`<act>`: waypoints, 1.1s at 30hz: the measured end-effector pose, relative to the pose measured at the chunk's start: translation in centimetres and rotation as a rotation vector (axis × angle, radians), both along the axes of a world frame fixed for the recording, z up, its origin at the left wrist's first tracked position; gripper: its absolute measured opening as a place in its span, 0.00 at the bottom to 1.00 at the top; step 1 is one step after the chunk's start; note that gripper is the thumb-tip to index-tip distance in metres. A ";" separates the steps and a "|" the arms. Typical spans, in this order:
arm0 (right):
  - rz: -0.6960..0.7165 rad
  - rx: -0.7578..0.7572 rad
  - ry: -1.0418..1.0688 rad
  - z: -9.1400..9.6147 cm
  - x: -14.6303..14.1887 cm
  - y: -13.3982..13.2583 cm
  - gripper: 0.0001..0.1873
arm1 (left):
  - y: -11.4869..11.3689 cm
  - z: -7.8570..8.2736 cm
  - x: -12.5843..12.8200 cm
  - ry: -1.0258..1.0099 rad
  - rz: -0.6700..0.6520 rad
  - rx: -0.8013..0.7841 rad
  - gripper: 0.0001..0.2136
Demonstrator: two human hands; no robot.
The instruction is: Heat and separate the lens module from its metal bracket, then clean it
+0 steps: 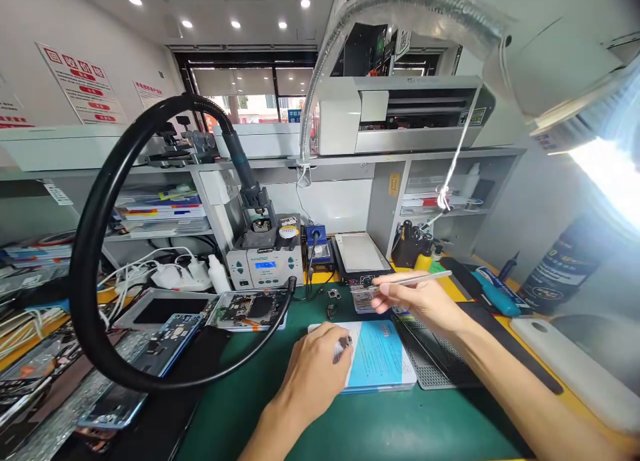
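My left hand (pixel 316 366) rests over the left side of a blue and white box or booklet (pixel 381 357). Thumb and forefinger pinch a small dark metallic part (pixel 346 341), too small to name. Up and to the right, my right hand (pixel 417 302) grips slim metal tweezers (pixel 423 279) between thumb and fingers; their tip points left. Beneath those tips lies a small clear plastic case (pixel 361 301). Two tiny parts, one silvery (pixel 333 293) and one dark (pixel 331 310), lie on the green mat (pixel 240 414) beyond the booklet.
A thick black hose (pixel 95 247) loops across the left side, close to a hot-air station (pixel 265 264). Opened phones (pixel 145 367) and a circuit board in a tray (pixel 250 309) lie left. A perforated plate (pixel 440 354) sits right. A bright lamp (pixel 605 161) hangs at upper right.
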State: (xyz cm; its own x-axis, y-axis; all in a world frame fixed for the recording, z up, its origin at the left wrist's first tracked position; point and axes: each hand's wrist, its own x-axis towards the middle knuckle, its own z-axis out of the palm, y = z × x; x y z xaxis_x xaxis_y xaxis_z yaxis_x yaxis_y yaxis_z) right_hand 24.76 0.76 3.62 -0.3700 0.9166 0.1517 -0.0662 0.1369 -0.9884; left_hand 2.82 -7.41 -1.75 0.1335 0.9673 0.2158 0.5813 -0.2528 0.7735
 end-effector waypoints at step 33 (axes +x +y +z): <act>0.126 0.335 -0.391 -1.6 0.5 -3.1 0.08 | 0.1 1.5 -0.9 -0.995 -0.026 -0.691 0.12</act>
State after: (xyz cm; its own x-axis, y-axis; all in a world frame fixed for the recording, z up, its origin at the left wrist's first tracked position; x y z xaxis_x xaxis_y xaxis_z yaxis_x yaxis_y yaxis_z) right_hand 25.21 -2.36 2.03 -0.5621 0.7861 0.2570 0.2625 0.4643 -0.8459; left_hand 1.90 -7.35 -0.25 0.2241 0.9185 -0.3258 -0.3432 0.3873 0.8557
